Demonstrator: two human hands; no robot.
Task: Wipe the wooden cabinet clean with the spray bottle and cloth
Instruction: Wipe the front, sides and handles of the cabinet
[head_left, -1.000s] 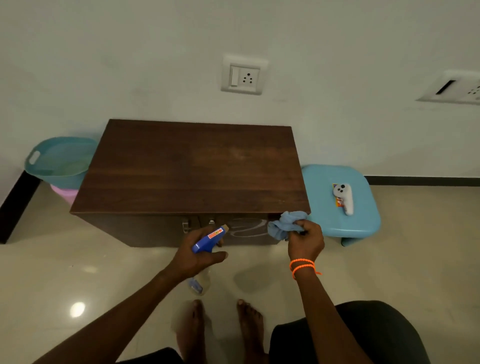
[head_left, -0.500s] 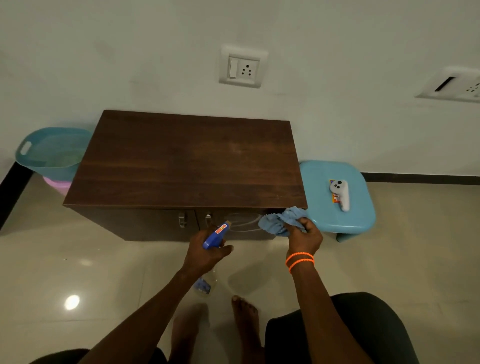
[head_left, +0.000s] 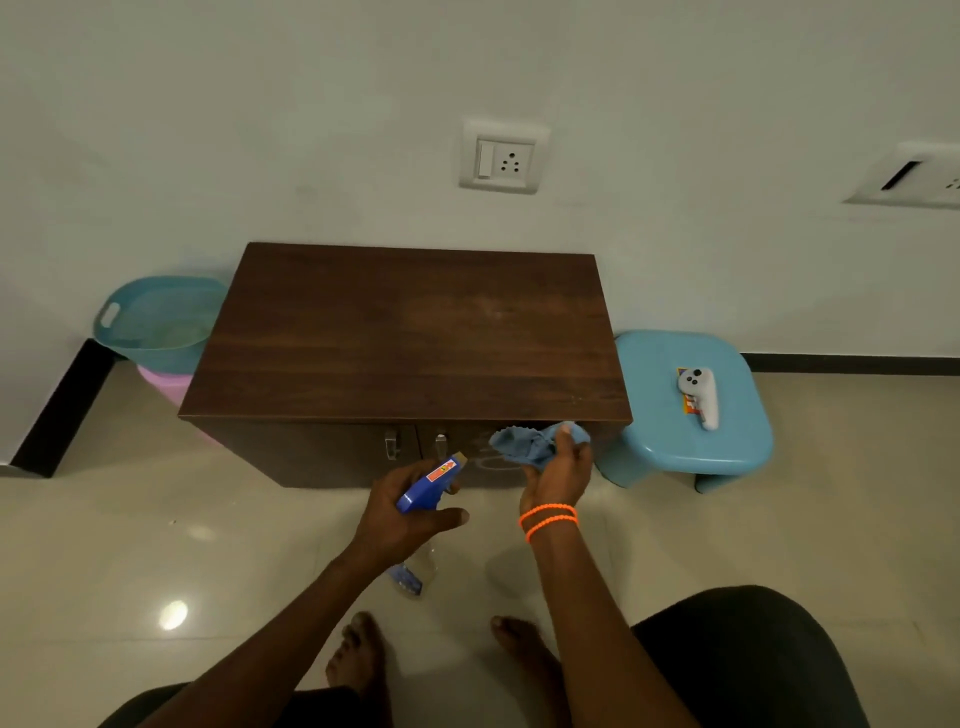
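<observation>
A low dark wooden cabinet (head_left: 405, 332) stands against the white wall, its two front doors closed with metal handles. My left hand (head_left: 400, 514) grips a spray bottle (head_left: 430, 484) with a blue trigger head and a clear body hanging below the hand; the nozzle points toward the cabinet front. My right hand (head_left: 558, 470), with orange bands at the wrist, holds a crumpled light blue cloth (head_left: 530, 446) against the right door just under the top's front edge.
A blue plastic stool (head_left: 654, 441) stands right of the cabinet with a white controller (head_left: 700, 396) on it. A teal tub (head_left: 156, 325) sits on a pink one left of the cabinet. My bare feet rest on the glossy tiled floor (head_left: 156, 545).
The cloth has spread and slid slightly left along the right door front. The spray bottle hand stays low before the doors. The view has shifted a little.
</observation>
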